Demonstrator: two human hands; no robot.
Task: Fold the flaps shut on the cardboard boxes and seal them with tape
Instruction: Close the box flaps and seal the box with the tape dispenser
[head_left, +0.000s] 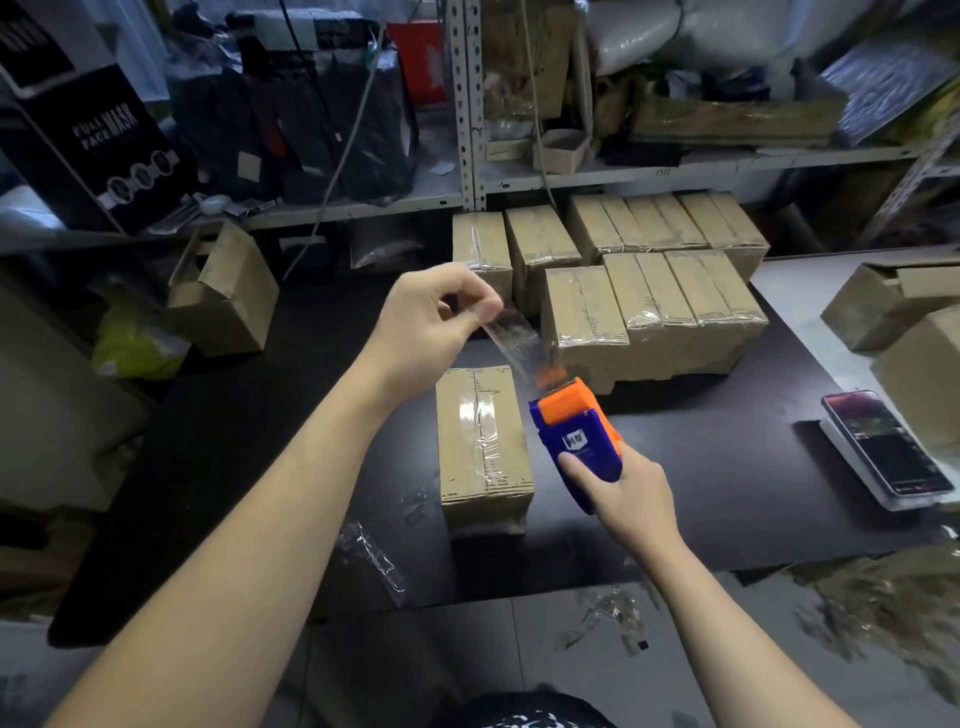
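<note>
Closest to me, my right hand (623, 493) was wrapped round the blue and orange tape dispenser (576, 436), thumb on its blue face, holding it tilted just beside the right edge of the box. My left hand (431, 322) was raised above and beyond it, thumb and fingertips pinching the free end of the clear tape (511, 332), so a short strip ran through the air between the two hands, touching nothing else. Below them the cardboard box (483, 447) lay on the black counter (727, 467), flaps shut, with a length of tape showing along its top seam. Behind it stood a stack of sealed boxes (654, 301); open boxes (893, 301) waited at the far right, and a phone (883, 447) lay near them. I judged the risk to be in that loose strip: if my hands let it slacken or twist, it would likely fold on itself or cling to my fingers, and if it came down off the seam it would wrinkle and hold the flaps poorly.
</note>
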